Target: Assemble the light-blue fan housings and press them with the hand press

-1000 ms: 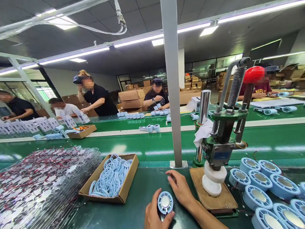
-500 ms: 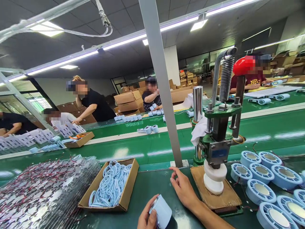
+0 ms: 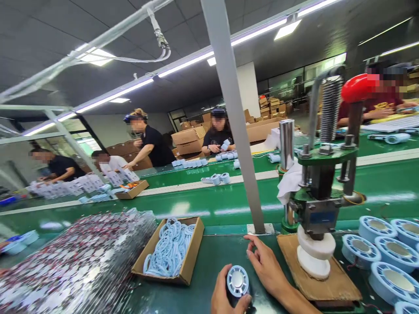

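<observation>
My left hand [image 3: 224, 298] holds a small round light-blue fan housing [image 3: 237, 281] at the bottom edge, its grille face turned up toward me. My right hand [image 3: 266, 266] rests on the green worktop just right of it, fingers loosely curled and holding nothing, beside the wooden base board [image 3: 319, 279] of a green hand press [image 3: 316, 196]. The press carries a white round die [image 3: 316, 253] and a red knob on its lever [image 3: 355, 87].
A cardboard tray of light-blue rings [image 3: 172, 250] lies to the left, next to a heap of clear-bagged parts [image 3: 72, 261]. Several blue fan housings [image 3: 382, 248] sit at the right. A grey post [image 3: 237, 122] stands ahead. Other people work across the green conveyor [image 3: 212, 200].
My left hand turned the fan housing from its plain side back to grille face up. The view shifted right and tilted. My right hand stayed on the worktop.
</observation>
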`<control>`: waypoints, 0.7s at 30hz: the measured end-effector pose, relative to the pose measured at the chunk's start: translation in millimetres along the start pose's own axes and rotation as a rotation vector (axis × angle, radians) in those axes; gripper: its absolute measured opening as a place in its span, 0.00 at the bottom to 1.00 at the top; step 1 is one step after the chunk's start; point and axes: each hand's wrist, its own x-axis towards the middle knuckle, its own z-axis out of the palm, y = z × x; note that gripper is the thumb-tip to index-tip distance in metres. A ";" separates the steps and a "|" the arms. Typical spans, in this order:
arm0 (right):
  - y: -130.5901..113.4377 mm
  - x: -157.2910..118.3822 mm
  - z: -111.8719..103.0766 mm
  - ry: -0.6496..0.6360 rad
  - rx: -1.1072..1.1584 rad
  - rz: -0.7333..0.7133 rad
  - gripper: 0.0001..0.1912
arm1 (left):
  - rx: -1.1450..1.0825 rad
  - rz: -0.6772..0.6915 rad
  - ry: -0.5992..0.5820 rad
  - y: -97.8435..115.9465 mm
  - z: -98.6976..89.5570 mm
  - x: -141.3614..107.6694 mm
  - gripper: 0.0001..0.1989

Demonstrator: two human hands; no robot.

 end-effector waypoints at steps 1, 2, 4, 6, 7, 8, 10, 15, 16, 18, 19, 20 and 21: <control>1.8 -1.3 0.5 -0.007 0.004 0.006 0.23 | 0.028 0.045 0.022 4.7 -7.1 2.2 0.35; 3.8 -2.1 0.9 -0.013 0.007 0.012 0.24 | 0.100 0.082 0.042 10.7 -18.8 7.2 0.33; 7.6 -3.0 1.6 -0.027 0.009 0.025 0.25 | 0.353 0.097 0.091 23.6 -55.3 26.3 0.27; 10.1 -3.3 2.1 -0.040 0.005 0.032 0.27 | 0.688 0.012 0.125 32.3 -102.5 55.2 0.22; 10.7 -3.5 2.2 -0.045 0.003 0.033 0.27 | 0.750 -0.023 0.143 33.4 -126.1 71.3 0.20; 10.9 -3.8 2.4 -0.049 0.001 0.031 0.27 | 0.816 -0.068 0.148 32.3 -147.4 87.3 0.18; 10.6 -3.9 2.6 -0.049 -0.003 0.028 0.28 | 0.936 -0.161 0.100 25.4 -179.4 114.9 0.12; 10.9 -0.7 2.6 -0.019 -0.008 0.027 0.28 | 1.155 -0.235 -0.021 10.0 -202.6 142.3 0.11; 11.2 0.1 2.5 -0.007 -0.008 0.027 0.27 | 1.186 -0.230 -0.025 8.9 -203.2 142.5 0.11; 11.7 1.0 2.5 0.009 -0.009 0.025 0.27 | 1.228 -0.224 -0.041 6.6 -204.0 141.2 0.11; 11.8 1.0 2.6 0.012 -0.010 0.023 0.26 | 1.240 -0.224 -0.058 5.1 -204.2 140.4 0.12; 11.7 0.7 2.8 0.013 -0.012 0.019 0.26 | 1.248 -0.226 -0.078 3.2 -204.4 139.8 0.12; 11.6 0.4 2.8 0.012 -0.013 0.016 0.25 | 1.254 -0.229 -0.095 1.1 -204.3 139.2 0.13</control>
